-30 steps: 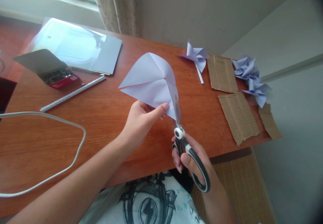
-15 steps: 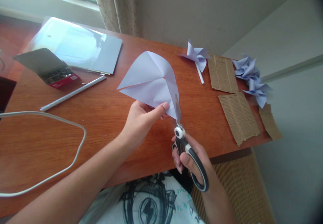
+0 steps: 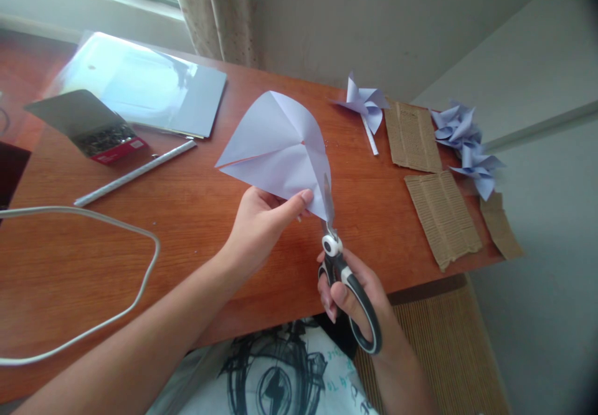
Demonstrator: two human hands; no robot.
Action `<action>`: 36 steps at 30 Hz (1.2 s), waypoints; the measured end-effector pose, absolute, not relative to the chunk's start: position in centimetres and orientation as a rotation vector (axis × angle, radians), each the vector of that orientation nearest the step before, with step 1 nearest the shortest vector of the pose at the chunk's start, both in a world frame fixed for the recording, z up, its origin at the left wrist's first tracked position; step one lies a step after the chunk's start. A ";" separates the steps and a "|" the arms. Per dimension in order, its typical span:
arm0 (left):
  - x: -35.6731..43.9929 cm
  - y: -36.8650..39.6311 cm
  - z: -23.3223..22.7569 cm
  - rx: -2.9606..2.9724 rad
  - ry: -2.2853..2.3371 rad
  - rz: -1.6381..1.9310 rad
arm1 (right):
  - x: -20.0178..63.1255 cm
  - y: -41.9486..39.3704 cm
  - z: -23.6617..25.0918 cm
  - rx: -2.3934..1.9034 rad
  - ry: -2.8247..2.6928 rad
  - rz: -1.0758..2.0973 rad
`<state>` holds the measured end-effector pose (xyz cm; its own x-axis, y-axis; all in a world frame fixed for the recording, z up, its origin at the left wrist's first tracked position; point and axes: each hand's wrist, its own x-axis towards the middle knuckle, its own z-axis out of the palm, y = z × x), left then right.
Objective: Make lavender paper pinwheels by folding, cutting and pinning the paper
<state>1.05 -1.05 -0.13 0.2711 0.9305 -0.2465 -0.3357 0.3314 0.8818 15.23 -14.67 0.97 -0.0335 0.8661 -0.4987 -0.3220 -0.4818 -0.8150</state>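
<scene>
One sheet of pale lilac paper [image 3: 278, 147] in my left hand [image 3: 261, 225] — thumb and fingers pinched shut on lower edge, held up above table [image 3: 187, 215]. Creased, fan-shaped, slit visible near centre. My right hand [image 3: 357, 300] wrapped through scissors [image 3: 343, 271] — black-and-white handles, blades nearly closed, tips at sheet's right edge. Corrugated cardboard pieces [image 3: 441, 215] and folded paper pinwheels [image 3: 367, 104] lie far right. Box contents at left hard to make out.
</scene>
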 end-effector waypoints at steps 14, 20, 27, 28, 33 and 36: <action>1.1 -1.1 -0.3 0.812 0.890 1.009 | 14.8 -14.6 1.4 -1.381 -0.634 1.646; 1.0 -1.0 -0.2 0.827 0.917 0.993 | 14.8 -14.6 1.3 -1.398 -0.633 1.622; 1.0 -1.0 -0.2 0.825 0.906 0.990 | 14.8 -14.6 1.3 -1.416 -0.639 1.606; 1.0 -1.0 -0.2 0.819 0.900 0.993 | 14.8 -14.6 1.3 -1.420 -0.634 1.608; 1.0 -1.0 -0.2 0.801 0.889 1.002 | 14.8 -14.5 1.4 -1.438 -0.630 1.602; 1.0 -1.0 -0.2 0.803 0.895 0.996 | 14.8 -14.5 1.3 -1.448 -0.634 1.598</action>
